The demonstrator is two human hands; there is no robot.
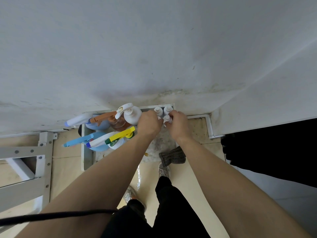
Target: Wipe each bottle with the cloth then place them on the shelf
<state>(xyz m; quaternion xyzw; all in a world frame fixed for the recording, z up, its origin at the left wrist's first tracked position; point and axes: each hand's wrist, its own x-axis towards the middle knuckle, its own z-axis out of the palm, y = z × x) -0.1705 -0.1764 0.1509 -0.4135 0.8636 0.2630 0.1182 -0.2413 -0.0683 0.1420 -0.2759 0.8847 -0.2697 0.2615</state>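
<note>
Two hands meet at the far right of the shelf point(163, 143), backs turned up to the camera. The right hand point(178, 126) has its thumb and fingers curled round a small white bottle point(166, 119) and pinches it just below the cap; the bottle stands upright between the two hands. The left hand point(149, 124) is bent at the knuckles with its fingers tucked down out of sight. A sliver of another white cap point(159, 117) shows at its fingertips, but whether the hand grips it or only touches it cannot be told.

Just beyond the hands, a pair of capped white bottles point(163, 109) stands side by side against the wall point(154, 48). Left of them is a white pump bottle point(132, 115), then a crowd of spray bottles: an amber one with a brown trigger point(118, 121), a yellow-triggered one point(122, 134), and blue ones point(99, 143) whose bodies are mostly hidden behind each other.

The ribbed grey cloth point(172, 156) lies bunched at the shelf's near right corner, apart from both hands. The left forearm covers part of the shelf's near edge. A blurred black cable point(60, 214) crosses the near left.
</note>
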